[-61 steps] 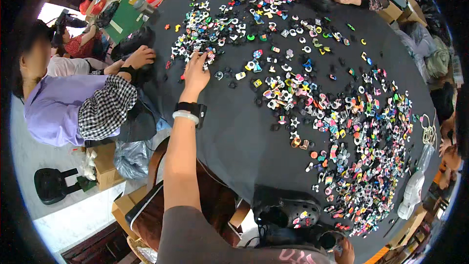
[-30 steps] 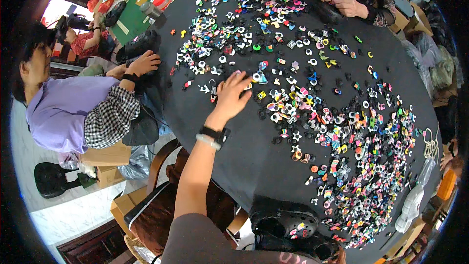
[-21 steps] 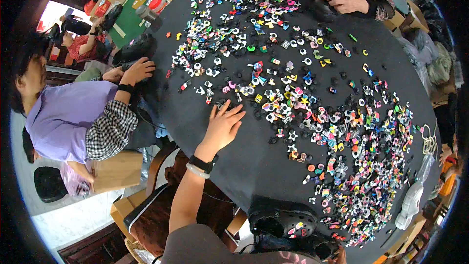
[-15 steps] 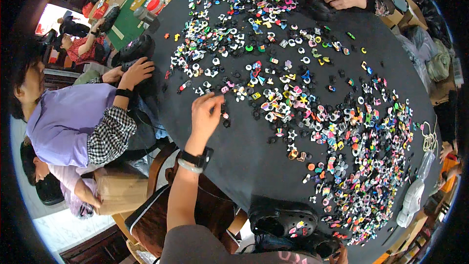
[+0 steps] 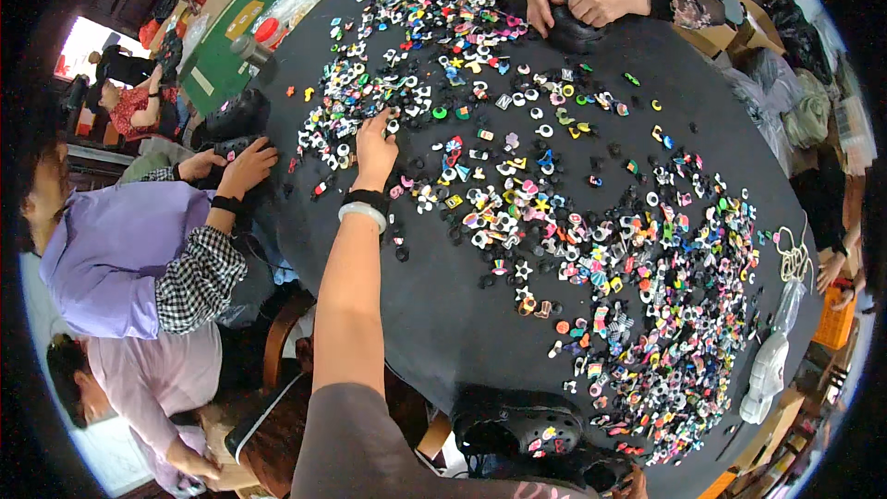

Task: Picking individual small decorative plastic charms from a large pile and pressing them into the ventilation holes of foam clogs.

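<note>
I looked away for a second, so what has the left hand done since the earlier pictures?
The left hand drew back toward the table's near side, then reached out again to the far-left charms; its fingertips touch them, grip unclear. The black clog stayed at the near edge, and a co-worker's hand kept to its dark shoe.

Charms (image 5: 517, 212) crowd right of my fingers (image 5: 377, 126); bare cloth (image 5: 434, 314) lies open behind them, toward me.
</note>
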The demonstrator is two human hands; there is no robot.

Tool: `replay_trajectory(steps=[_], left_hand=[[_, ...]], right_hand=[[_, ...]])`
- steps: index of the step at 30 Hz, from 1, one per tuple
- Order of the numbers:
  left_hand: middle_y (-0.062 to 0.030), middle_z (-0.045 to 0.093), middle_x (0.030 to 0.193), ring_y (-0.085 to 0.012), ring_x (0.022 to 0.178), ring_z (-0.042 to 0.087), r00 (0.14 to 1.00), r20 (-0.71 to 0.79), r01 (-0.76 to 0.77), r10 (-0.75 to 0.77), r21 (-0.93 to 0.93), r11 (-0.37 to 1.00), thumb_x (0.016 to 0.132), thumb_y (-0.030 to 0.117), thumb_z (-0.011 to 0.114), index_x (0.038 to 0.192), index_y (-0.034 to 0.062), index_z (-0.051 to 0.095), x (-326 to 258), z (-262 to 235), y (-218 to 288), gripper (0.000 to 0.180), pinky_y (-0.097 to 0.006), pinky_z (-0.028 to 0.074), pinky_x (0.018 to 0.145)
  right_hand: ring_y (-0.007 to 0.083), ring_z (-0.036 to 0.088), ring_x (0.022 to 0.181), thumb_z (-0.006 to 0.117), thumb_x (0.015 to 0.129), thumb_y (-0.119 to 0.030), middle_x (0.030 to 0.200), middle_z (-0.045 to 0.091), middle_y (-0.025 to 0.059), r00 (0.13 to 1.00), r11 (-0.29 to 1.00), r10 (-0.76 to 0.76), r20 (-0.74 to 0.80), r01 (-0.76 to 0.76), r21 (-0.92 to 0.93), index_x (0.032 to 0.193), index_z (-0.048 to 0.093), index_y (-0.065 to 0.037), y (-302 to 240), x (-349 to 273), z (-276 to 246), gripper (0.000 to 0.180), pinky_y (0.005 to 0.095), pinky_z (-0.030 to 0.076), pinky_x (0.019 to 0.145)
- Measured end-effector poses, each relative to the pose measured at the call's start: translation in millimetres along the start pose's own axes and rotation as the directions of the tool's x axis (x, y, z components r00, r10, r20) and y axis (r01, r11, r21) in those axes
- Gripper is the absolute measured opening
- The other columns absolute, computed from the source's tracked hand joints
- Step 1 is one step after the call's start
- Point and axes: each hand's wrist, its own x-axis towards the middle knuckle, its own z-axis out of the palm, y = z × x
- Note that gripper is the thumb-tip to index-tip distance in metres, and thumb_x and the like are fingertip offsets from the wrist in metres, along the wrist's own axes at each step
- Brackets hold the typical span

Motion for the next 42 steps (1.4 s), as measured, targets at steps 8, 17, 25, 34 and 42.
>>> replay_trajectory(steps=[8, 17, 25, 34, 42], left_hand=[[-0.0168, 0.061, 0.086, -0.0349, 0.083, 0.058, 0.981, 0.049, -0.194, 0.19, 0.105, 0.975, 0.076, -0.002, 0.058, 0.104, 0.0044, 0.066, 0.4, -8.2, 10.5, 0.031, -0.041, 0.047, 0.074], [-0.0109, 0.065, 0.09, -0.0168, 0.078, 0.062, 0.873, 0.35, 0.462, -0.341, -0.818, 0.343, 0.087, 0.006, 0.06, 0.1, -0.0066, 0.062, -20.2, -16.5, 9.6, 0.018, -0.029, 0.053, 0.071], [-0.0148, 0.065, 0.097, -0.0221, 0.086, 0.064, 0.793, 0.59, 0.587, -0.156, -0.807, -0.067, 0.089, 0.009, 0.057, 0.102, -0.0055, 0.061, -99.0, -99.6, 131.8, 0.019, -0.032, 0.054, 0.078], [-0.0163, 0.065, 0.097, -0.0299, 0.1, 0.063, 0.779, 0.619, 0.611, -0.102, -0.786, -0.095, 0.09, 0.007, 0.054, 0.099, -0.0068, 0.062, -157.4, -155.4, 187.9, 0.018, -0.034, 0.055, 0.083], [-0.0168, 0.065, 0.104, -0.0316, 0.105, 0.061, 0.781, 0.623, 0.622, -0.025, -0.781, -0.057, 0.09, 0.009, 0.053, 0.103, -0.0058, 0.062, -193.8, -178.2, 209.1, 0.021, -0.036, 0.052, 0.089]], right_hand=[[0.0404, 0.055, 0.088, 0.063, 0.078, -0.018, 0.102, 0.056, 0.0212, 0.993, 0.99, -0.113, -0.018, 0.111, -0.084, 0.132, 0.042, -0.007, 31.6, 10.3, 8.4, 0.059, 0.0448, 0.047, 0.072], [0.0348, 0.055, 0.081, 0.063, 0.08, -0.017, 0.095, 0.057, 0.0169, 0.966, 0.961, -0.248, -0.072, 0.236, -0.143, 0.13, 0.045, -0.007, 9.9, 6.4, 6.5, 0.055, 0.0411, 0.047, 0.069], [0.0246, 0.052, 0.073, 0.063, 0.078, -0.012, 0.085, 0.055, 0.0102, 0.932, 0.942, -0.336, -0.137, 0.33, -0.069, 0.131, 0.045, -0.009, 7.9, 6.8, 12.1, 0.056, 0.0343, 0.044, 0.065], [0.0208, 0.056, 0.065, 0.07, 0.064, 0.004, 0.111, 0.053, 0.0156, 0.928, 0.938, -0.345, -0.14, 0.338, -0.071, 0.122, 0.046, -0.003, 20.0, 5.8, 19.2, 0.063, 0.0291, 0.048, 0.062], [0.0268, 0.056, 0.078, 0.071, 0.07, -0.005, 0.095, 0.052, 0.0107, 0.928, 0.947, -0.32, -0.19, 0.308, -0.088, 0.124, 0.044, -0.001, 34.4, 7.1, 28.4, 0.061, 0.0311, 0.047, 0.063]])
